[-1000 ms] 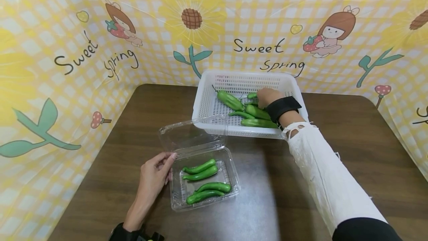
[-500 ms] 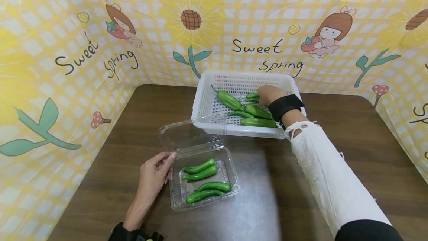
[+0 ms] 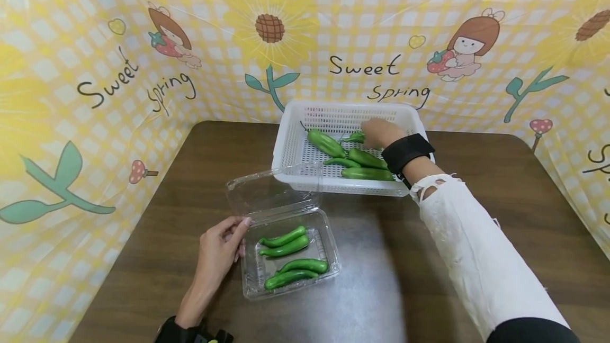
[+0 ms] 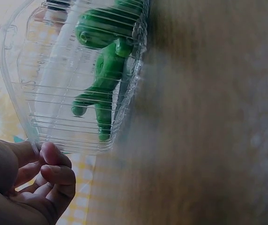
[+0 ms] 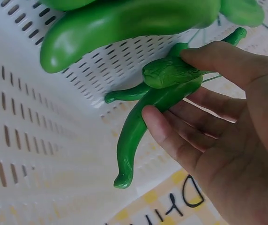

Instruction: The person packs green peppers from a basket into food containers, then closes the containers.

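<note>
My left hand (image 3: 218, 247) pinches the left rim of a clear plastic clamshell box (image 3: 333, 232) between thumb and fingers. Its lid (image 3: 274, 189) stands raised at the back. Two pairs of green chili peppers (image 3: 286, 247) lie inside the box. Beyond it, my right hand (image 3: 381, 133) reaches into a white slotted basket (image 3: 281, 152). In the right wrist view its thumb and fingers grip green chili peppers, one of them long and curved (image 5: 134, 136), with a shorter wrinkled-looking end (image 5: 164, 72) lying across it. How many are held, I cannot tell.
Larger green peppers (image 3: 326, 143) and a thin one (image 3: 342, 162) lie in the basket around my right hand. The basket's front wall stands just behind the raised lid. A brown wooden table (image 3: 181, 173) carries everything, with a yellow checked cloth (image 3: 314, 25) behind it.
My right hand has shifted slightly left inside the basket, and the pepper tips at its fingers have moved with it. The left hand and the box have stayed in place.
</note>
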A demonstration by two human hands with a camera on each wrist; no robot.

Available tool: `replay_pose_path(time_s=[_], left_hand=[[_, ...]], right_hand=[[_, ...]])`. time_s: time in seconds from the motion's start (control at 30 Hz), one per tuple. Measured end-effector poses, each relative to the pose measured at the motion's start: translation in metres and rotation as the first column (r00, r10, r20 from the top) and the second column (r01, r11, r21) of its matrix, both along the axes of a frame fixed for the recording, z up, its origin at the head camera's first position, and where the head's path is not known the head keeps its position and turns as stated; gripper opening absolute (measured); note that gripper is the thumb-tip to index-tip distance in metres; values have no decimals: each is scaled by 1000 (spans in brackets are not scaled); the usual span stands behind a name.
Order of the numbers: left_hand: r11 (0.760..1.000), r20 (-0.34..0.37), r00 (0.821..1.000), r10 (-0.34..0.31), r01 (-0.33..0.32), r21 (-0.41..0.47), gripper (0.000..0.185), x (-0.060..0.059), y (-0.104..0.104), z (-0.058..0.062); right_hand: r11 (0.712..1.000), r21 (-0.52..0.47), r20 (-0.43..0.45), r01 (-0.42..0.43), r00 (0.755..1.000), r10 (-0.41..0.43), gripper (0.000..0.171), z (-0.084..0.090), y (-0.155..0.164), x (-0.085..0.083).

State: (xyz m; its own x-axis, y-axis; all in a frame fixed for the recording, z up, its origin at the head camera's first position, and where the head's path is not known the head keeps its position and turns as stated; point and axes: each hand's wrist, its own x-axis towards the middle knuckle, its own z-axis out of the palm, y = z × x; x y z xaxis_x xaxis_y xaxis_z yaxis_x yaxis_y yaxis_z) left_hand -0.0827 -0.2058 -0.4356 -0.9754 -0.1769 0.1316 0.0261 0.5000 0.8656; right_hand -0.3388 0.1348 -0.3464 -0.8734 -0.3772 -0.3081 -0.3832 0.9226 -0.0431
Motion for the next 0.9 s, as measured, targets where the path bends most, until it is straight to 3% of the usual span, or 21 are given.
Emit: replay_pose_path(time_s=[0.17,0.53,0.9], left_hand=[[1000,9,1000,11,-11,-1,27,0,0,0],[1000,7,1000,9,-9,5,27,0,0,-2],[1000,-16,1000,-6,6,-4,26,-2,0,-2]], right_hand=[[1000,-3,-2,-28,1000,28,42,8,-7,6],[997,15,5,-73,997,72,39,22,-9,19],[992,-20,-45,-122,992,121,36,42,1,39]])
